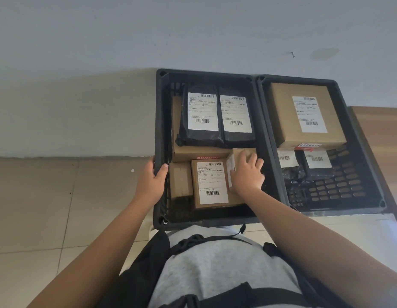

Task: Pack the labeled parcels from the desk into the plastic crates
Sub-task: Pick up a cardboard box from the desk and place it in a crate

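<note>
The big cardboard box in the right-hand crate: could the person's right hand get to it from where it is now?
Probably yes: the big cardboard box lies uncovered on top, but the right hand must first release its small box.

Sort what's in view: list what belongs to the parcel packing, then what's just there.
Job:
left crate, gripped by left hand
small cardboard box under right hand
labeled cardboard box
two black poly mailers
right crate
large cardboard box

Just there:
tiled floor
wall
wooden surface
</note>
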Available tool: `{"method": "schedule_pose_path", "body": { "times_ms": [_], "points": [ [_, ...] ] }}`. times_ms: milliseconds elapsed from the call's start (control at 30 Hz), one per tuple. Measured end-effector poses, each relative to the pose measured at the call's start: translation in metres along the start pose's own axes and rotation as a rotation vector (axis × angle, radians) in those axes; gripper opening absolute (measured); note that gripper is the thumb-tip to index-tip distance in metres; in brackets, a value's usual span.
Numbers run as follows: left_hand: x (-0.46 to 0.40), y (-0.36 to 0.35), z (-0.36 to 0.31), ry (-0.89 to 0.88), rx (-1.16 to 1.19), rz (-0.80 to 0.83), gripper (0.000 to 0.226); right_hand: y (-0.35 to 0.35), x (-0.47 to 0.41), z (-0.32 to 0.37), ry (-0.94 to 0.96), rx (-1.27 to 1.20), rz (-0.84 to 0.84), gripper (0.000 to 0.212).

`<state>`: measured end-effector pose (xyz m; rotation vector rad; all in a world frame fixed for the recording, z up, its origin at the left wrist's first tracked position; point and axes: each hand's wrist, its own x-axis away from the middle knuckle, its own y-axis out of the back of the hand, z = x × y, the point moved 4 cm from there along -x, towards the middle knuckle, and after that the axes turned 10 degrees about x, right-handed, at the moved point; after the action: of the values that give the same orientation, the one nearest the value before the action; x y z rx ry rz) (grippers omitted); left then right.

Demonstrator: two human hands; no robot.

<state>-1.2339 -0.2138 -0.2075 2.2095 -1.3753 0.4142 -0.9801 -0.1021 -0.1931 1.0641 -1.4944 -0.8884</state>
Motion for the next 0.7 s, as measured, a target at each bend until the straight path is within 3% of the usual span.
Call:
{"method": "schedule_pose_path", "body": {
  "times_ms": [467,600,700],
  "points": [
    [0.001,0.004,-0.005,-0.036,-0.040,0.064,0.060,-0.001,0.003,0.001,0.037,0.177,-0.064,0.074],
    [0.001,0.007,-0.004,-0.002,0.002,0.098,0.064,0.012,0.009,-0.003,0.039,-0.010,-0.020,0.070],
    [0.015,0.017,-0.021,-0.210,-0.050,-0.044,0.059,0.024,0.034,-0.012,-0.016,-0.281,-0.052,0.072]
  ]
}}
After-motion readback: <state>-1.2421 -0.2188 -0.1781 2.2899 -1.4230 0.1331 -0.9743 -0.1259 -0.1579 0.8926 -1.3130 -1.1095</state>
